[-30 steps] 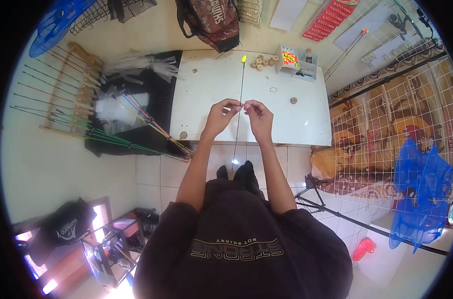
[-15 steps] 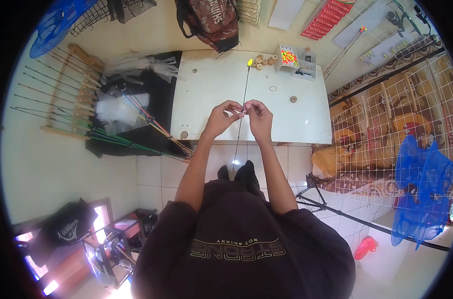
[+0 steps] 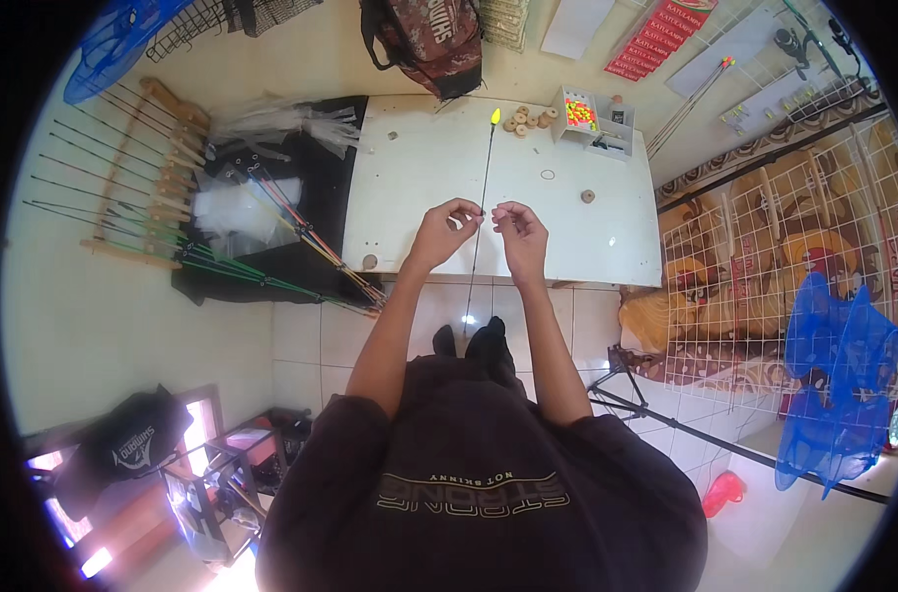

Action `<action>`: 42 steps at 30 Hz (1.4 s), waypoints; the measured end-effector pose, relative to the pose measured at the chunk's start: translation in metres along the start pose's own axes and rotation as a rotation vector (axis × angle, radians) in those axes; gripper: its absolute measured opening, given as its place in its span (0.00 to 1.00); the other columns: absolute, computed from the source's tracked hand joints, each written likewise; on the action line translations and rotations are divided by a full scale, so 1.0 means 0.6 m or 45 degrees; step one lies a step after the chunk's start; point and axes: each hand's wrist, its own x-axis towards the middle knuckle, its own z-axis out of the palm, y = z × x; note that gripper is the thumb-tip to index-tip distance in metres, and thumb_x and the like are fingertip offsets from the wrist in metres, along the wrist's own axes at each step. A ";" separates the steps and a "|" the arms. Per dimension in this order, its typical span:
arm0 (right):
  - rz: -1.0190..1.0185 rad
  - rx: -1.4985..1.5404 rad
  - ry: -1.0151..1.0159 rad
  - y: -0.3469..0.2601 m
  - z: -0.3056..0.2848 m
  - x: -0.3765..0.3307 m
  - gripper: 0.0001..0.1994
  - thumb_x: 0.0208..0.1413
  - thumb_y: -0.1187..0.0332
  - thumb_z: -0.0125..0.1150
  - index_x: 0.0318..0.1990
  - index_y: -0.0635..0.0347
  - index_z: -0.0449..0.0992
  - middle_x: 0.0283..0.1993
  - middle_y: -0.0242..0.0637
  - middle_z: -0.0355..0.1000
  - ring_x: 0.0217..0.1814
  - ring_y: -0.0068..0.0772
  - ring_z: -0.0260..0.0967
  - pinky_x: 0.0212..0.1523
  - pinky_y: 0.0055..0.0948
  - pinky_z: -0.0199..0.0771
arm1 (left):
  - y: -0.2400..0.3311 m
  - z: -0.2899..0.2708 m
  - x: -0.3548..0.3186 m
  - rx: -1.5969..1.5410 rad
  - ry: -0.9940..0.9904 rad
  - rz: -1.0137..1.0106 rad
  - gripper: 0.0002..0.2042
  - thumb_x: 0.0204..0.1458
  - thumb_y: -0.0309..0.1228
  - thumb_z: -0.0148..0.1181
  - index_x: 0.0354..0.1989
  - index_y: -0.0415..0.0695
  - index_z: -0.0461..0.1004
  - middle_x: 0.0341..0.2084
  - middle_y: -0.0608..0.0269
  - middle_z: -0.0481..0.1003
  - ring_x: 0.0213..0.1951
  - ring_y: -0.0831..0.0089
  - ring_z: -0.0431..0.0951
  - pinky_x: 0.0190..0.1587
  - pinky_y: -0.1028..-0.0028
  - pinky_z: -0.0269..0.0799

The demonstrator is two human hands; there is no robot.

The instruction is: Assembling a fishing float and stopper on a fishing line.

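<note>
A thin dark fishing rod (image 3: 487, 163) with a bright yellow tip (image 3: 495, 116) stretches lengthwise over the near part of the white table and past its front edge. My left hand (image 3: 444, 233) pinches the rod between thumb and forefinger, its other fingers curled. Just to the right of the rod, my right hand (image 3: 524, 240) has its thumb and fingertips pressed together, a small gap away from the shaft. Whatever lies between those fingertips is too small to make out.
Several cork rings (image 3: 518, 122) lie at the table's back, beside a white organizer (image 3: 571, 132) with colourful beads. A single cork ring (image 3: 587, 196) sits to the right. Coloured rods (image 3: 311, 237) lean over black cloth at left. A wire grid (image 3: 765, 266) stands at right.
My right hand has moved a little to the right, away from the rod. My left hand still pinches the rod. The whole view has shifted slightly.
</note>
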 end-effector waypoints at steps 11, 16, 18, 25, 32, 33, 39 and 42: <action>-0.058 -0.030 -0.086 0.010 -0.004 -0.009 0.07 0.54 0.76 0.58 0.39 0.68 0.73 0.37 0.35 0.74 0.39 0.20 0.69 0.42 0.19 0.69 | -0.013 0.002 0.000 -0.042 0.066 0.026 0.06 0.49 0.27 0.61 0.34 0.41 0.74 0.29 0.70 0.75 0.30 0.82 0.70 0.32 0.81 0.65; -0.107 -0.151 -0.088 0.016 -0.001 -0.012 0.06 0.54 0.77 0.58 0.38 0.67 0.74 0.37 0.34 0.73 0.39 0.19 0.69 0.43 0.19 0.68 | -0.015 0.003 0.000 -0.041 0.079 0.044 0.06 0.48 0.26 0.61 0.34 0.40 0.74 0.28 0.70 0.75 0.29 0.82 0.69 0.30 0.81 0.65; -0.127 -0.145 -0.084 0.019 -0.001 -0.011 0.06 0.54 0.77 0.58 0.39 0.67 0.74 0.37 0.34 0.73 0.39 0.19 0.69 0.43 0.19 0.68 | -0.017 0.003 0.000 -0.043 0.091 0.070 0.06 0.48 0.25 0.60 0.35 0.40 0.74 0.28 0.70 0.75 0.28 0.83 0.69 0.29 0.81 0.64; -0.038 -0.076 0.002 0.015 0.004 -0.002 0.06 0.54 0.76 0.59 0.39 0.68 0.73 0.36 0.35 0.73 0.38 0.21 0.70 0.41 0.20 0.71 | -0.008 0.005 -0.002 -0.039 0.049 0.057 0.06 0.50 0.27 0.59 0.36 0.41 0.73 0.30 0.72 0.74 0.30 0.83 0.69 0.32 0.82 0.64; -0.042 -0.159 0.028 0.007 0.009 0.006 0.09 0.54 0.75 0.60 0.41 0.70 0.75 0.35 0.36 0.75 0.36 0.21 0.71 0.40 0.19 0.71 | -0.011 0.010 -0.001 -0.038 0.060 0.085 0.06 0.51 0.26 0.58 0.37 0.41 0.72 0.30 0.71 0.74 0.30 0.83 0.70 0.33 0.81 0.65; -0.041 -0.159 0.030 0.007 0.008 0.007 0.09 0.54 0.75 0.60 0.41 0.70 0.75 0.35 0.36 0.75 0.36 0.21 0.71 0.40 0.19 0.71 | -0.013 0.010 -0.001 -0.039 0.059 0.085 0.06 0.51 0.26 0.58 0.37 0.41 0.72 0.30 0.71 0.74 0.30 0.83 0.70 0.33 0.81 0.65; -0.191 -0.321 0.015 0.010 0.005 0.011 0.08 0.52 0.74 0.61 0.39 0.66 0.78 0.33 0.38 0.77 0.33 0.22 0.73 0.37 0.21 0.72 | -0.018 0.013 -0.001 -0.059 0.065 0.114 0.06 0.52 0.26 0.58 0.37 0.40 0.72 0.30 0.70 0.73 0.31 0.83 0.70 0.33 0.81 0.65; -0.108 -0.269 0.005 -0.001 0.005 0.012 0.07 0.52 0.73 0.61 0.38 0.65 0.79 0.34 0.38 0.77 0.32 0.23 0.73 0.37 0.21 0.72 | -0.020 0.014 -0.003 -0.072 0.076 0.098 0.06 0.52 0.26 0.58 0.38 0.40 0.72 0.30 0.70 0.73 0.30 0.83 0.69 0.33 0.81 0.65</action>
